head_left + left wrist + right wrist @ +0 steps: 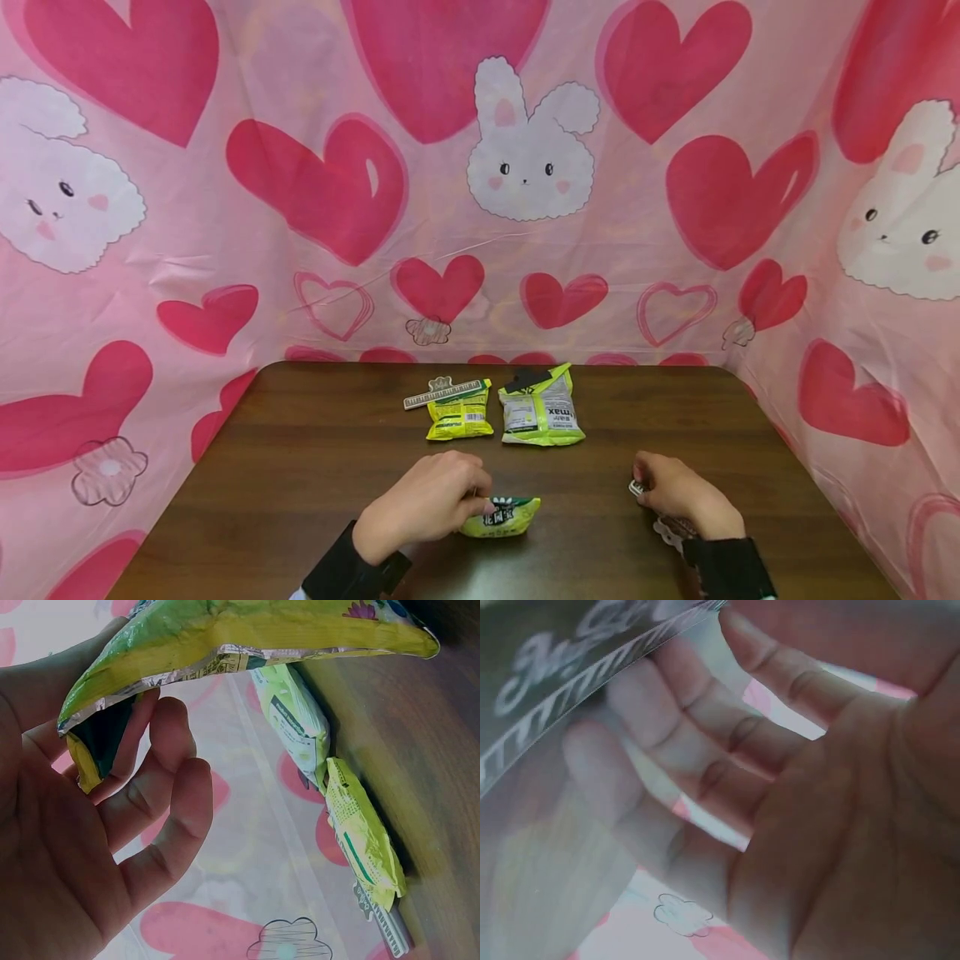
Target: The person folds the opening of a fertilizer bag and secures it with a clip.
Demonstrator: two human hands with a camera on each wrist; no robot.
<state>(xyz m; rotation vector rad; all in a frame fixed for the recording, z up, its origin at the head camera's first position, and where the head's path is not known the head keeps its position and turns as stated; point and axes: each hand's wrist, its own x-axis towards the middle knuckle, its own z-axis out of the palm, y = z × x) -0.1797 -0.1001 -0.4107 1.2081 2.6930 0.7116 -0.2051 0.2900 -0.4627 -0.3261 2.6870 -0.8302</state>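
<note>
My left hand (450, 500) pinches the edge of a small green and yellow snack packet (501, 516) that lies on the brown table (315, 467) near its front. In the left wrist view the fingers (161, 742) curl under the packet's (247, 630) crimped end. My right hand (671, 490) rests on the table to the right, its fingers curled round a clear clip strip (636, 487) with white markings. That strip (570, 690) crosses the fingertips (735, 630) in the right wrist view, blurred.
Two more yellow-green packets lie side by side at the back of the table: one (459, 414) with a long pale clip (442, 392) on its top, the other (542, 410) with a black clip (525, 381). Pink heart-and-rabbit cloth (525, 167) walls three sides.
</note>
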